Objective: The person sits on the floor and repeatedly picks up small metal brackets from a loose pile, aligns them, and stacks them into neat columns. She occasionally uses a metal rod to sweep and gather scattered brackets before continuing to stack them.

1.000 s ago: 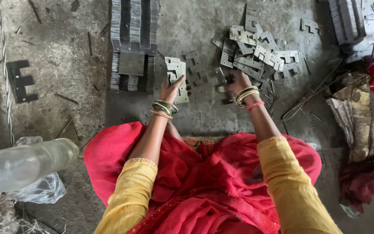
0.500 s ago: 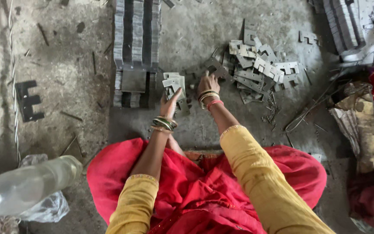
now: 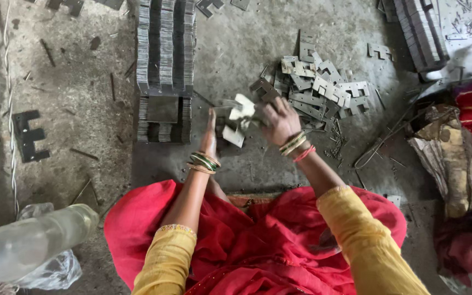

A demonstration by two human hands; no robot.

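Note:
My left hand point(image 3: 210, 134) and my right hand point(image 3: 278, 123) meet in front of me, both closed on a small bunch of E-shaped metal plates point(image 3: 237, 120). Bangles ring both wrists. A loose heap of the same grey plates point(image 3: 323, 90) lies on the concrete just beyond my right hand. To the left of my hands stands a neat tall stack of plates point(image 3: 165, 46), with a lower stack point(image 3: 162, 117) at its near end, close to my left hand.
A single dark E-shaped plate point(image 3: 28, 136) lies at the left. A clear plastic bottle point(image 3: 28, 243) rests at the lower left. Another plate stack point(image 3: 419, 33) is at the top right, with crumpled cloth point(image 3: 449, 158) on the right. My red-clad lap point(image 3: 258, 240) fills the foreground.
My right hand has come in from the heap toward my left hand, and both now grip the bunch of plates together. The view has shifted slightly.

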